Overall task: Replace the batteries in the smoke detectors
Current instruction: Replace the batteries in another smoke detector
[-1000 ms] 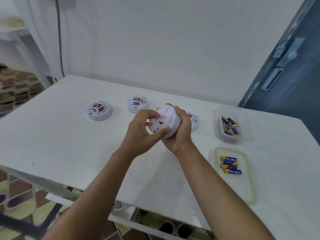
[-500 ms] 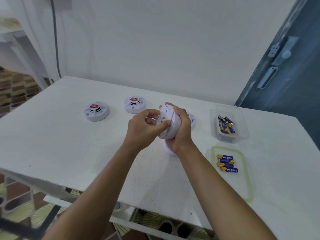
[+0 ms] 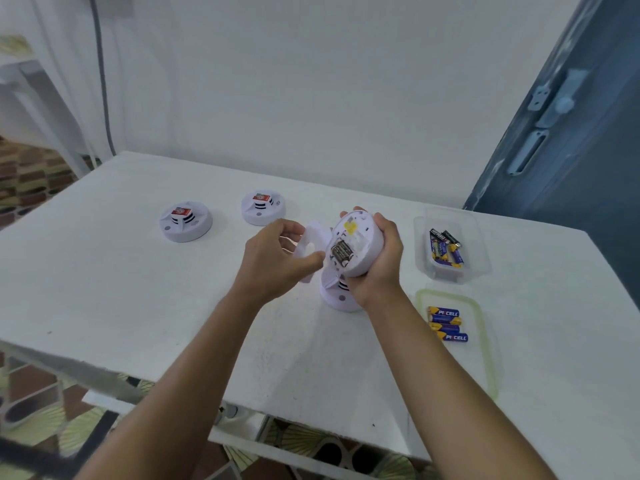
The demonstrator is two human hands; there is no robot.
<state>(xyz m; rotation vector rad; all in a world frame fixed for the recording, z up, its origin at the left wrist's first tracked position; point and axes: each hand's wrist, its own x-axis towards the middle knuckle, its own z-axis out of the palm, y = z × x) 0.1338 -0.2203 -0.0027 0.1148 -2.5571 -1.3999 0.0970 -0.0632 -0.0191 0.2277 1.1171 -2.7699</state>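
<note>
My only camera rides on my head, wide-angle, facing forward and down over the counter (image 3: 104, 289) toward the wall (image 3: 311, 98) at 12 o'clock. It sits close: my forearms (image 3: 207, 358) enter from 6 o'clock, and my left hand (image 3: 273, 259) and right hand (image 3: 382, 268) meet near the frame's centre. A blue door (image 3: 571, 174) fills 2 o'clock.

The blue-and-yellow batteries (image 3: 446, 323) on the green-rimmed lid (image 3: 457, 368) read "PKCELL" in white, second letter unclear. Print on the smoke detectors' (image 3: 185, 223) red stickers (image 3: 181, 212) is illegible.
</note>
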